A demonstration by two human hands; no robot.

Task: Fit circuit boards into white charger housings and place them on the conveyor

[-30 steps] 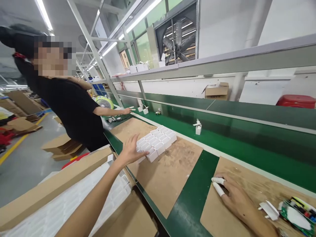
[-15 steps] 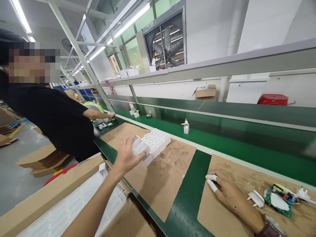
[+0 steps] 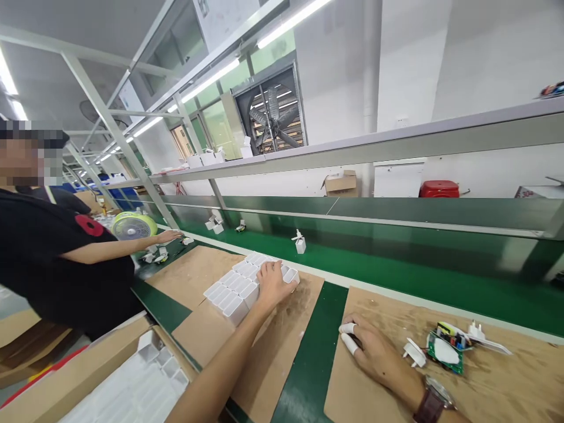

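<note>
My left hand (image 3: 274, 286) reaches over the right part of a block of open white plastic cases (image 3: 231, 288). Its fingers and thumb are curled round cases at that end, and the palm hides part of them. The block stands in rows on a brown cardboard sheet (image 3: 282, 346). My right hand (image 3: 374, 348) lies on another cardboard sheet (image 3: 348, 390), fingers stretched to the left, holding nothing. White covers sit on two of its fingertips. Right of it are a white plug piece (image 3: 415, 352) and a green circuit board (image 3: 446, 354) with a white pad.
At lower left, a carton (image 3: 88, 379) holds many white cases. A co-worker (image 3: 66, 258) in black stands at the left, one arm over the bench. A white case with a plug part (image 3: 300, 242) stands on the green belt (image 3: 374, 267). A green fan (image 3: 134, 225) is farther left.
My left hand has moved from the block's left side to its right end. More cases now stand at the block's near left. My right hand stays on the cardboard; the view has turned right.
</note>
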